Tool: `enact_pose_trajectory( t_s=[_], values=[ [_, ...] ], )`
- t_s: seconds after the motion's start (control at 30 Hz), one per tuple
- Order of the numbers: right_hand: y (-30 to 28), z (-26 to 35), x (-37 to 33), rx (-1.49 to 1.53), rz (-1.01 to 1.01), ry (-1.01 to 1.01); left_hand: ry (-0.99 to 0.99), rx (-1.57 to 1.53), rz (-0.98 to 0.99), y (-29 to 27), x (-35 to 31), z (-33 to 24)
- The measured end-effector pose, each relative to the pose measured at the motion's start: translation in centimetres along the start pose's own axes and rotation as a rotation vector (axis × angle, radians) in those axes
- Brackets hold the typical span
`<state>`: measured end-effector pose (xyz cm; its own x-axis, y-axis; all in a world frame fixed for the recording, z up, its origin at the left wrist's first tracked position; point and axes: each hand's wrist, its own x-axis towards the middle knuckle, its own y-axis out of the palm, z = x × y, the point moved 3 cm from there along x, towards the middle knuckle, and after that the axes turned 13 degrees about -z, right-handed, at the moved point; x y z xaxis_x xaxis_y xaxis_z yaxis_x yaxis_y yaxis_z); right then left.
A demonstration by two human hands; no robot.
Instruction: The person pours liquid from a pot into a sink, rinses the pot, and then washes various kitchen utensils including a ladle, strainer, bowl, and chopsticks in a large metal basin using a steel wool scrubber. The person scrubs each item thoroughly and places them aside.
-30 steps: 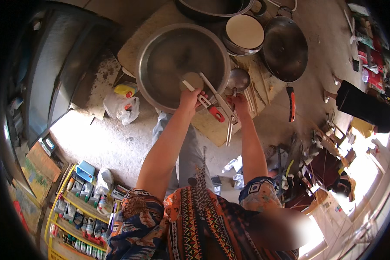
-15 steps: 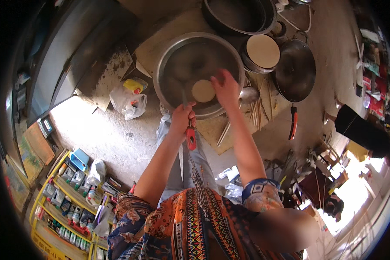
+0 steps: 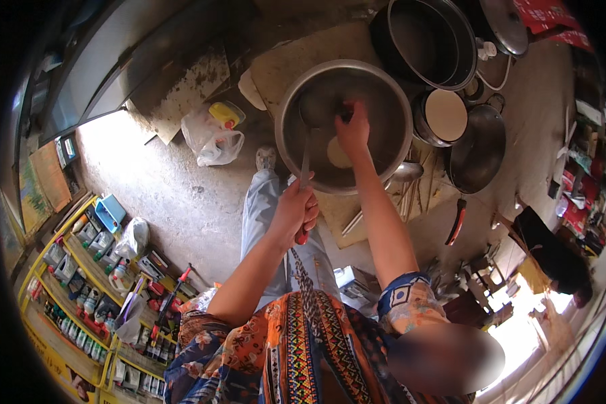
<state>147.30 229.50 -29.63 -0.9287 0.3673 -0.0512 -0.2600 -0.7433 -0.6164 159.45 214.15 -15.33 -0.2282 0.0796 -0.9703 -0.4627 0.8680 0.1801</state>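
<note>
My left hand [image 3: 299, 214] is wrapped round the red handle of a ladle-like tool [image 3: 306, 158], whose long metal shaft reaches over the near rim of a wide metal basin [image 3: 284, 145]. The tool's round head is dim inside the basin and hard to make out. Over the middle of the basin, my right hand [image 3: 353, 131] has its fingers curled together. Whatever they hold, if anything, is hidden. A pale round disc [image 3: 337, 155] shows in the basin beside my right wrist, partly covered by it.
Right of the basin stand a pot with pale contents [image 3: 446, 116] and a wok [image 3: 479, 151] with a red-and-black handle. A large dark pot [image 3: 427, 40] is behind them. A plastic bag [image 3: 212, 138] lies left; a yellow shelf of bottles [image 3: 81, 276] stands lower left.
My right hand has moved from beside the pale disc to farther over the basin's middle, and its fingers have drawn together. My left hand keeps its grip on the tool. The view has shifted.
</note>
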Motion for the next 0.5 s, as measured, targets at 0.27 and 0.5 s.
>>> enact_pose_trajectory(
  t_s=[0.27, 0.5],
  values=[
    [0.8, 1.6, -0.4, -0.14, -0.061, -0.093, -0.104, 0.079, 0.14, -0.9, -0.2, -0.8],
    [-0.1, 0.4, -1.5, -0.089, 0.106, -0.234, -0.095, 0.15, 0.194, -0.9, 2.1, -2.7]
  ],
)
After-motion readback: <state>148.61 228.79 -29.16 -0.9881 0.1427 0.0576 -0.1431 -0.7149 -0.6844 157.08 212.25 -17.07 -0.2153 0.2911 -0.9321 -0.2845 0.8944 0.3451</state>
